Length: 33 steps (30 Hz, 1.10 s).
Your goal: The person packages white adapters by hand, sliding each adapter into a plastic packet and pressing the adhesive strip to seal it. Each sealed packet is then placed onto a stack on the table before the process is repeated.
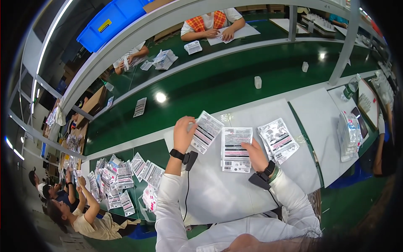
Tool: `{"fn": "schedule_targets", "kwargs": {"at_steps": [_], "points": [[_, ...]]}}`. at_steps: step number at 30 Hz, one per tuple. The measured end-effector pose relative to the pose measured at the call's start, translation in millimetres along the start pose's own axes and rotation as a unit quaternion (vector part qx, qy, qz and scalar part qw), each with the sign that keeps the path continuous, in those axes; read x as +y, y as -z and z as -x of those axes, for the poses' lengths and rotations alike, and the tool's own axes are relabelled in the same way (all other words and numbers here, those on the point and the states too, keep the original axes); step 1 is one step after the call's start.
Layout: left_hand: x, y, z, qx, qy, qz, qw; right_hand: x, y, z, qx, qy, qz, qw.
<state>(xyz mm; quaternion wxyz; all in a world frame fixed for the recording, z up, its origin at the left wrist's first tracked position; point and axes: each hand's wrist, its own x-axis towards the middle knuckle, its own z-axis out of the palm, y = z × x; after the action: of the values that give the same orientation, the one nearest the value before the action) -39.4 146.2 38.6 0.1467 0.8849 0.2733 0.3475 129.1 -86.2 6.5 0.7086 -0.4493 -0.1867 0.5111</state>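
Note:
In my left hand [183,133] is a flat, white printed packet [207,131], tilted and gripped by its left edge. My right hand [257,156] is closed on the right edge of another printed packet [236,145], with the thumb on top and the other fingers mostly hidden. This second packet lies nearly square to me over the white work surface [210,189]. Just right of it sits a small, loosely fanned pile of similar packets [280,142], touched by neither hand. Both wrists carry black straps with small dark devices and cables.
A heap of loose packets [111,176] covers the green table at my left. Beyond the work surface runs a green conveyor belt [189,92] carrying a single packet [140,107] and small white blocks. A packet stack [349,135] and plastic bottle [350,89] stand right. Co-workers sit opposite and left.

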Motion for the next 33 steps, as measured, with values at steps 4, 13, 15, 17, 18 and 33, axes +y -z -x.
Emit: {"fn": "schedule_targets", "kwargs": {"at_steps": [4,13,15,17,18,33], "points": [[31.9,21.5,1.5,0.15,0.17,0.19,0.955,1.0,7.5,-2.8,0.01,0.012,0.001,1.0],[76.8,-33.6,71.0,-0.108,0.194,0.185,0.957,23.3,7.5,-9.0,-0.046,-0.071,-0.181,0.98],[81.7,-49.5,70.6,-0.127,0.201,0.197,0.951,8.9,2.4,5.7,-0.046,-0.058,-0.171,0.982],[96.1,-50.9,67.5,-0.156,0.185,0.177,0.954,2.8,7.6,6.5,-0.059,0.025,0.068,0.996],[93.6,-42.9,70.8,-0.142,0.198,0.17,0.955,3.2,7.7,4.5,-0.077,0.016,0.071,0.994],[-66.2,171.3,133.5,-0.282,0.032,-0.185,0.941,6.1,3.0,-2.0,-0.026,-0.003,0.077,0.997]]}}
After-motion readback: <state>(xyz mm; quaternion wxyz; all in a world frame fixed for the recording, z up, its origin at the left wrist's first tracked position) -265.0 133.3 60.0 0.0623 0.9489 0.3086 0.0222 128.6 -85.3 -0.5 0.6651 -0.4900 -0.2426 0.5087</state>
